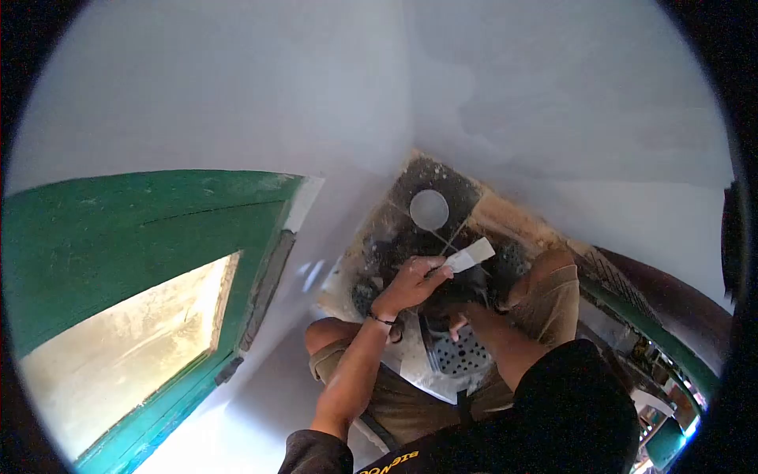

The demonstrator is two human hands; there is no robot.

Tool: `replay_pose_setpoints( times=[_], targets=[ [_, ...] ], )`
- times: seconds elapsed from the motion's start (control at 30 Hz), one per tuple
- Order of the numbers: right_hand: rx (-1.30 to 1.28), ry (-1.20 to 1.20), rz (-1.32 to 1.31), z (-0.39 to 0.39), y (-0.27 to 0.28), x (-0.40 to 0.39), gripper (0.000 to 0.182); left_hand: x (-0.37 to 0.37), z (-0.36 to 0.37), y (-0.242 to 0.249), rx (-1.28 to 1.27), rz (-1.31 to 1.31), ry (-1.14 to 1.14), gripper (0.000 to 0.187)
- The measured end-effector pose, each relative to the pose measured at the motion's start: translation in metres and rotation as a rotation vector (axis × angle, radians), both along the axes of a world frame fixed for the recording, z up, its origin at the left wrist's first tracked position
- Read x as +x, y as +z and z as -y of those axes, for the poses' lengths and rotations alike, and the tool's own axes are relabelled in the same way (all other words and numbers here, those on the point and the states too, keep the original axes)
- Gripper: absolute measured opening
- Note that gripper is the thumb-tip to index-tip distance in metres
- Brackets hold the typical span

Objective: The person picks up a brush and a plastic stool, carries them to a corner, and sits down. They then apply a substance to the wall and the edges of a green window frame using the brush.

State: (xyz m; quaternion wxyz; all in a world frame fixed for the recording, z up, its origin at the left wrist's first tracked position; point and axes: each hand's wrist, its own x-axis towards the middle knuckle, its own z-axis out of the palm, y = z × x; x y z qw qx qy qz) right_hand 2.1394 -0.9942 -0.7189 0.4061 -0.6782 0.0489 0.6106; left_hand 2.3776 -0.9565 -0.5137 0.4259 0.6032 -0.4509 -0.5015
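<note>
My left hand [412, 283], a dark band at its wrist, is closed around the end of a flat white tool [471, 256]. Its squared, cream-coloured end points up and right, away from my fingers. Lower down, my right hand [458, 317] hangs in shadow between my knees, and most of its fingers are hidden. Just below it is a grey surface with rows of dark holes [462, 355]. A round whitish container or lid [429, 210] rests on the stained, dark tiled floor [422, 175] near the corner, beyond both hands.
Pale walls [237, 87] meet in the corner ahead; the right one carries a darker patch. On the left stands a green wooden frame [150, 213] with a light panel [134, 332]. A brown and green edge [639, 288] runs along the right. My bent knees [545, 308] flank the work area.
</note>
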Motion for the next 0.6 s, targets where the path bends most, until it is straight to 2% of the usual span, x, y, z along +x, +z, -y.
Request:
replay_pose_setpoints(
  times=[0.1,0.13,0.23,0.33,0.43,0.5,0.6],
  targets=[
    [0.000,0.016,0.004,0.004,-0.008,-0.006,0.076,0.018,0.015,-0.017,-0.105,-0.027,-0.142,0.035],
    [-0.005,0.020,0.007,0.005,-0.014,-0.008,0.075,0.022,0.016,-0.027,-0.108,0.041,-0.216,0.036],
    [-0.003,0.041,0.022,0.004,-0.025,-0.014,0.072,0.031,0.023,-0.037,-0.179,-0.039,-0.293,0.031],
    [-0.015,0.063,0.037,0.007,-0.034,-0.016,0.069,0.040,0.017,-0.044,-0.192,-0.007,-0.278,0.032],
    [-0.031,0.070,0.057,0.009,-0.045,-0.016,0.066,0.052,0.015,-0.031,-0.116,0.014,-0.330,0.034],
    [-0.042,0.076,0.079,0.008,-0.054,-0.013,0.064,0.054,0.014,-0.029,-0.161,-0.007,-0.368,0.035],
    [-0.068,0.100,0.123,0.009,-0.062,-0.001,0.062,0.057,0.007,0.001,-0.180,-0.018,-0.338,0.032]
  ],
)
